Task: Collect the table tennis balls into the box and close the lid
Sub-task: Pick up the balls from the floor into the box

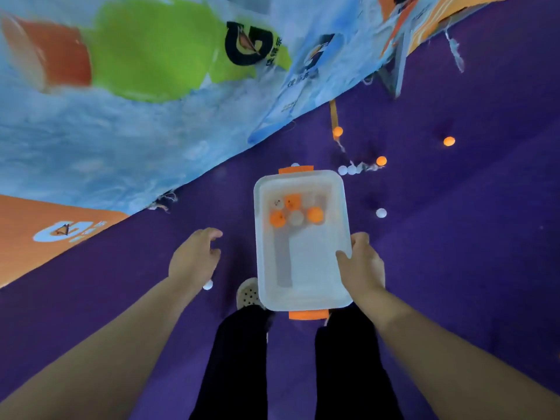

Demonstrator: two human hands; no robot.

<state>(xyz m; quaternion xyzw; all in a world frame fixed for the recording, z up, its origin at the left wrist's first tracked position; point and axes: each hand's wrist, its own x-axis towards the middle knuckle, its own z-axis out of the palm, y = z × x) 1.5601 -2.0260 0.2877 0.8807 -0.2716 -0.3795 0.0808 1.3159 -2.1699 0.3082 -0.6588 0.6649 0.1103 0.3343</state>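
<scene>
Right hand (360, 265) grips the box (303, 277) at its right rim, thumb hooked over the edge. Left hand (195, 259) hangs left of the box, fingers loosely curled and holding nothing.

The box, carried above the purple floor (454, 268), looks like light, stiff plastic, best held by the rim. The table tennis balls (315, 214) should be light, smooth and quick to roll, so pinch them singly.

Inside the box are three orange and about three white. Loose around it are three orange and roughly six white. No lid shows.
</scene>
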